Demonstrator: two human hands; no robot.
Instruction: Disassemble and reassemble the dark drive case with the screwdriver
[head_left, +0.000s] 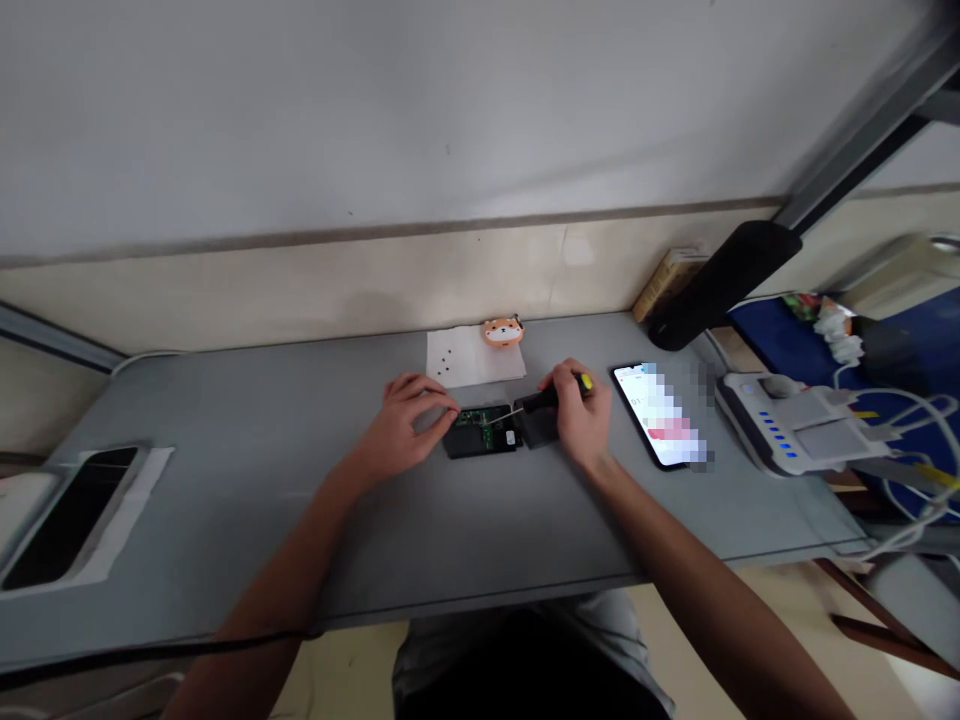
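An opened black device with a green circuit board lies flat on the grey table. My left hand has its thumb and fingertips pinched at the device's upper left edge; what lies between them is too small to make out. A black and yellow screwdriver is in my right hand, its thin shaft pointing left with the tip over the board. A dark flat piece lies against the device's right side, partly under my right hand. Several small dark screws sit on white paper behind.
An orange animal-faced case rests on the paper. To the right are a lit phone, a black cylinder, a book and a white power strip with cables. A dark phone lies at the far left.
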